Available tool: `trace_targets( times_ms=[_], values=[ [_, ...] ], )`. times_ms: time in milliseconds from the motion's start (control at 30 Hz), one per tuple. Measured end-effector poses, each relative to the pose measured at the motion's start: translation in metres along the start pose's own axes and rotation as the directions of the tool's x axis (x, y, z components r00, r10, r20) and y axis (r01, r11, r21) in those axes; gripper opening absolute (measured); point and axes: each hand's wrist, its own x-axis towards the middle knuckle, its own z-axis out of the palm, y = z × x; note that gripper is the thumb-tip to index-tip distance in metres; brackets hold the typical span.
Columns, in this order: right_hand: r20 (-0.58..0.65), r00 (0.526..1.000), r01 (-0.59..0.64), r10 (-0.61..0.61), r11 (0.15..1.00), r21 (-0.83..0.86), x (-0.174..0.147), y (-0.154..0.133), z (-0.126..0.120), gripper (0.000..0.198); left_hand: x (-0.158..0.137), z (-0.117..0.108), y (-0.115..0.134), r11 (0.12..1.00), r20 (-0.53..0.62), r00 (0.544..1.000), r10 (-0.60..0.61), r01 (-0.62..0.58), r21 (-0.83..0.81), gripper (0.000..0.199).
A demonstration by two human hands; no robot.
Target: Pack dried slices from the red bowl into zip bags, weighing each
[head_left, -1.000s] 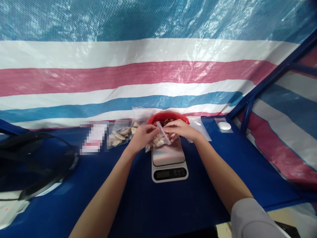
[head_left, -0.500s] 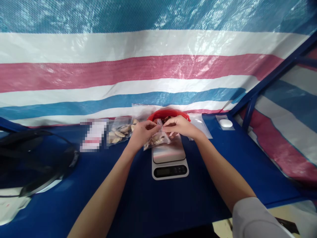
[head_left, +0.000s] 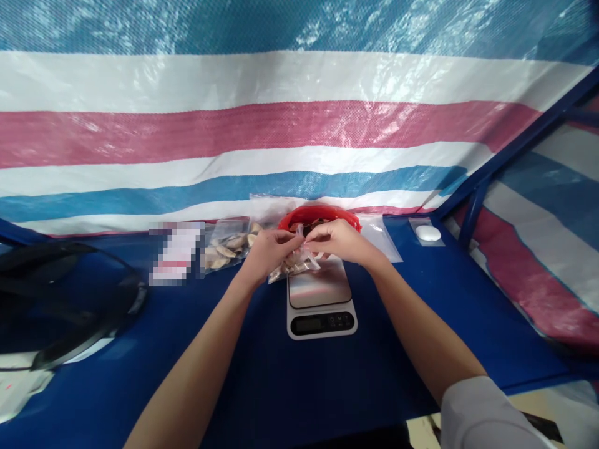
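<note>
A clear zip bag (head_left: 299,264) with pale dried pieces inside is held above the back of a kitchen scale (head_left: 321,293). My left hand (head_left: 272,254) pinches the bag's top edge from the left. From the right, my right hand (head_left: 337,239) pinches the same edge, its fingertips close to the left ones. The bag's lower part hangs over the scale's left side. Just behind the hands stands a red basket (head_left: 322,213) with dark contents, partly hidden by my fingers. The scale's display looks dark.
Left of the hands lie filled clear bags of dried slices (head_left: 226,251) and a blurred-out paper (head_left: 176,254). A flat clear bag (head_left: 381,240) and a white oval object (head_left: 427,233) are at right. A dark ring-shaped item (head_left: 135,299) sits far left. Striped sheeting (head_left: 281,131) walls the back.
The bag and fingertips have shifted very slightly; both hands keep their pinch on the bag's top. The camera view has tilted a little.
</note>
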Motion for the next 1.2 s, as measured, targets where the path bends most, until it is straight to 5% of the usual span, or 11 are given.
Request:
trace_targets(
  times_ms=[333, 800, 1200],
  values=[
    [0.003, 0.998, -0.062, 0.062, 0.998, 0.009, 0.001, 0.000, 0.000, 0.020, -0.001, 0.002, 0.004, 0.985, 0.047, 0.998, -0.048, 0.055, -0.165, 0.037],
    [-0.013, 0.994, -0.106, 0.106, 0.994, -0.023, 0.005, 0.007, 0.002, 0.011, -0.002, -0.003, 0.006, 0.997, 0.077, 0.997, 0.020, -0.026, 0.078, 0.035],
    [-0.077, 0.987, -0.147, 0.142, 0.987, -0.065, -0.002, 0.004, -0.011, 0.012, -0.005, -0.015, 0.013, 0.967, -0.019, 0.998, 0.066, -0.059, 0.247, 0.037]
  ],
)
